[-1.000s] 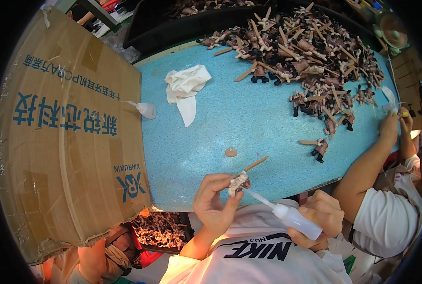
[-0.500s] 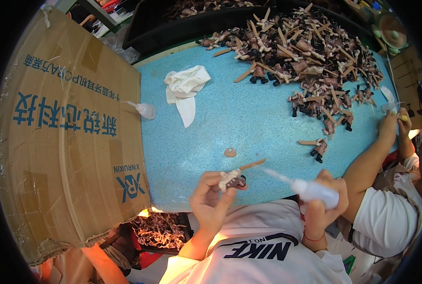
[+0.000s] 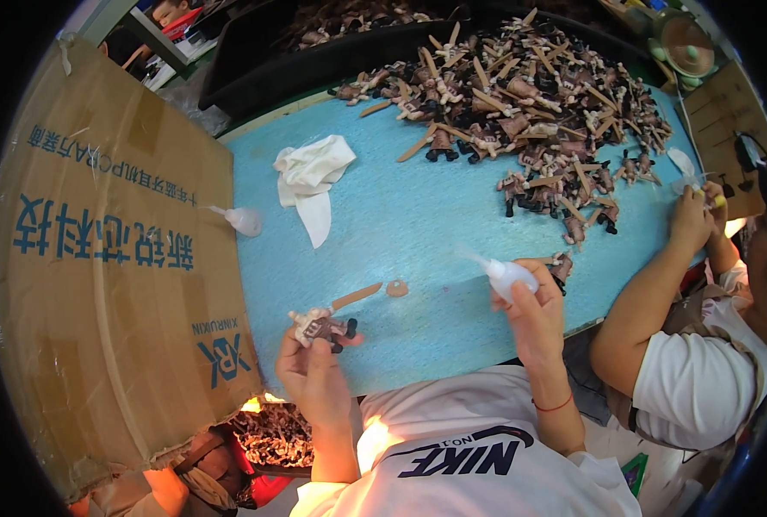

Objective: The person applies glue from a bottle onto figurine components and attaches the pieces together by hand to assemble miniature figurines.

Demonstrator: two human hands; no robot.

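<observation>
Head view. Left grip (image 3: 319, 375), lower left of centre: narrow, fingers and thumb pinching a figurine (image 3: 323, 327) above the table (image 3: 383, 215). Right grip (image 3: 534, 319), right of centre: fingers curled around a white squeeze bottle (image 3: 511, 277), its thin nozzle (image 3: 471, 256) aimed toward the upper left, well apart from the figurine.

Handling, as judged: pinch the body firmly but lightly, fingertips clear of the surface being worked and of the long blade, which could bend or lever the figure round. Turn the figurine to the nozzle rather than stretching the bottle across. Bring the tip close before pressing, and squeeze gently; too much may run into the small relief. Bottle contents: cannot tell.

Figurine: held nearly level, pale end to the left, black boots to the right; pale upper part, brownish-mauve coat. A tan blade (image 3: 357, 296) extends up and right from it. Fine detail too small to read.

Outward: a round tan piece (image 3: 397, 288) by the blade's end; whether they touch, cannot tell. White cloth (image 3: 310, 172) upper left of centre, second bottle (image 3: 245, 221) beside the cardboard box (image 3: 116, 241) at left. Heap of similar figures (image 3: 521, 112), upper right. Co-worker's hands (image 3: 693, 215), far right.
</observation>
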